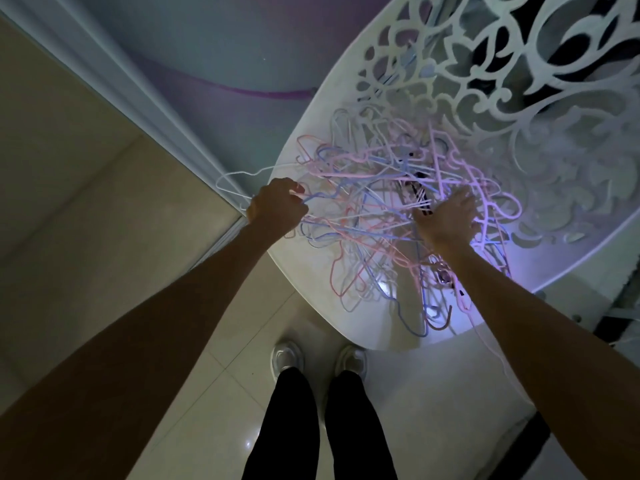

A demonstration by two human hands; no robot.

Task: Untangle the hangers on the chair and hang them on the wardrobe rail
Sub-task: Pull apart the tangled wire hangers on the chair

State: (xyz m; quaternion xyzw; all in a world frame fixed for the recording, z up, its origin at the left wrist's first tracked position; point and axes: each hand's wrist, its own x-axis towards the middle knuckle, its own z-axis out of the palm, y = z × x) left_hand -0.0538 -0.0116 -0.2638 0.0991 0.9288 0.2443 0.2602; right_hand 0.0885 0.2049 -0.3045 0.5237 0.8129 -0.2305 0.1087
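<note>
Two pale shoes (318,358) on the tiled floor (221,341), dark trouser legs above them, just short of the chair (346,327) edge. Both bare forearms stretched out over the white chair seat. Left hand (277,206) at the seat's left rim, grip curled tight around thin wires: a white hanger (235,181) jutting out leftward past the rim, plus blue and pink strands at the fingertips. Right hand (448,216) laid on the right side of the tangle, fingers bent down into it, grip partly closed; what it holds, cannot tell. Pile of hangers (374,216) heaped mid-seat, pink, blue and white, thoroughly interlocked, a few hooks trailing toward the near edge. Beyond the pile, white cut-out scrollwork chair back (485,81). Far left, pale wardrobe panel (62,168) with framed edge.
</note>
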